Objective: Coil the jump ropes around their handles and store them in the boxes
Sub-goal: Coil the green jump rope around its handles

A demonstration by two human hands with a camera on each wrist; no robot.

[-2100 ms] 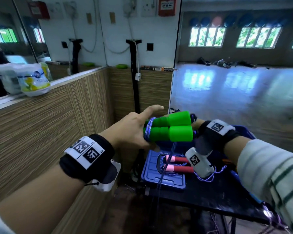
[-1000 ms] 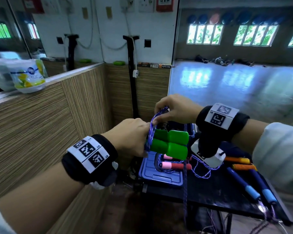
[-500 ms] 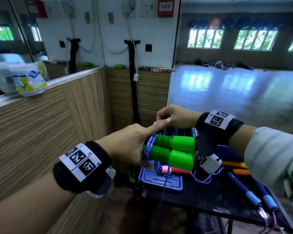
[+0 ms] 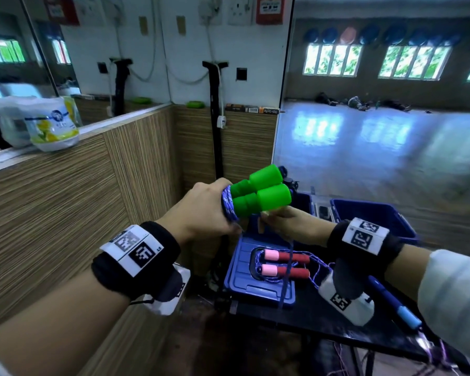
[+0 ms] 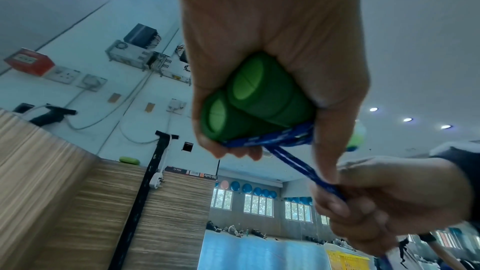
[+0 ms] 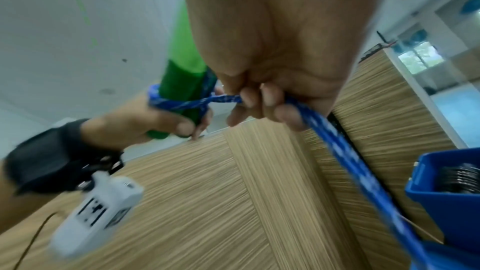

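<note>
Now I hold the two green handles (image 4: 258,192) side by side in my left hand (image 4: 201,213), fingers wrapped around them, long axis pointing up and to the right. The blue rope (image 6: 345,141) leaves the coil at the lower end of the handles and runs to my right hand (image 4: 293,223), which pinches it just below. The next turn, I judge, must pass under the handles and across their axis.
</note>
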